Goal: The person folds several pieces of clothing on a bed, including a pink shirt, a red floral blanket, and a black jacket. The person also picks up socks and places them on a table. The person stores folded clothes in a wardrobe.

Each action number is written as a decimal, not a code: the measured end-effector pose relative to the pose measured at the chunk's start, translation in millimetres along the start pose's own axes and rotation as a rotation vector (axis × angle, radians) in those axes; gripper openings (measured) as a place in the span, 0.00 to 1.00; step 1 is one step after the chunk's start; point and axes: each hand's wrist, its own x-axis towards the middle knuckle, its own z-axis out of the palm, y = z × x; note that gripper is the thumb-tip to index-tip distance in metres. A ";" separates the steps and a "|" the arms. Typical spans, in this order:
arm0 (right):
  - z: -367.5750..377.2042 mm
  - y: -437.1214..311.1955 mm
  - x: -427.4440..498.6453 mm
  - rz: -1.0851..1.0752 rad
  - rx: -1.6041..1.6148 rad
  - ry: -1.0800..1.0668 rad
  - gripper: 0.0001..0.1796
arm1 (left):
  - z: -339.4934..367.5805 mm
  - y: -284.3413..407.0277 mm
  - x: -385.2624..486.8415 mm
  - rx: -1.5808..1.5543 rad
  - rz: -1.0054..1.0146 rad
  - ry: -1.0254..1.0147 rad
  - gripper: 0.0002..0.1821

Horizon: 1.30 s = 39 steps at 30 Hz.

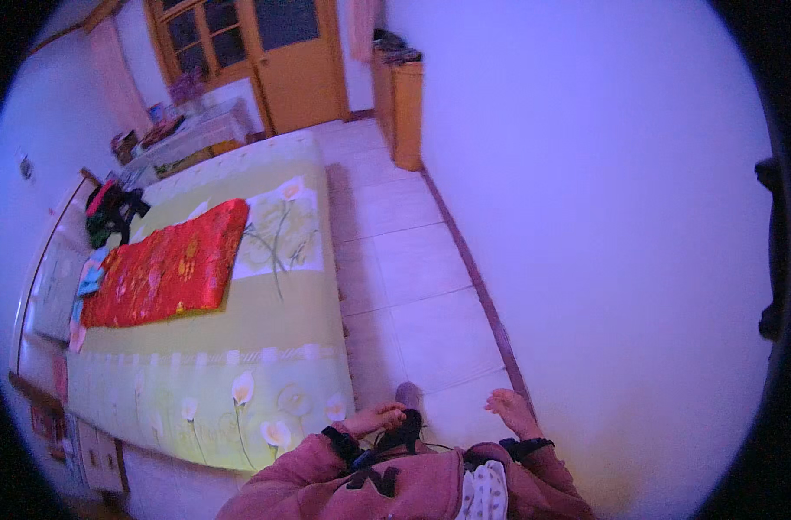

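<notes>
Both of my hands are held out in front of my body above the tiled floor. My left hand [377, 419] is near the corner of a bed [285, 331], its fingers pointing right and slightly curled, with nothing seen in it. Out to the right, my right hand [512, 411] hangs near the white wall [597, 260], fingers apart and holding nothing. A floral cover with calla lilies is spread over the bed. On it lies a folded red patterned quilt [174, 273]. Below my left hand, a dark shoe [407, 394] shows on the floor.
A tiled walkway [415, 260] runs between bed and wall towards a wooden door [298, 71]. A wooden cabinet [405, 117] juts out on the right. Dark clothing [113, 211] lies by the headboard [38, 279]. A cloth-covered table [194, 133] stands beyond the bed.
</notes>
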 end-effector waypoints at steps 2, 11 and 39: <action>-0.5 -19.9 59.7 0.065 -0.003 -0.090 0.16 | -22.6 18.4 17.3 -0.052 0.041 0.123 0.24; -38.8 -114.5 282.2 0.062 0.104 -0.053 0.15 | -163.7 154.3 104.6 0.096 0.094 0.367 0.24; 33.0 -475.6 964.8 -0.403 0.117 -0.800 0.14 | -527.6 517.5 361.7 -0.227 0.665 1.084 0.18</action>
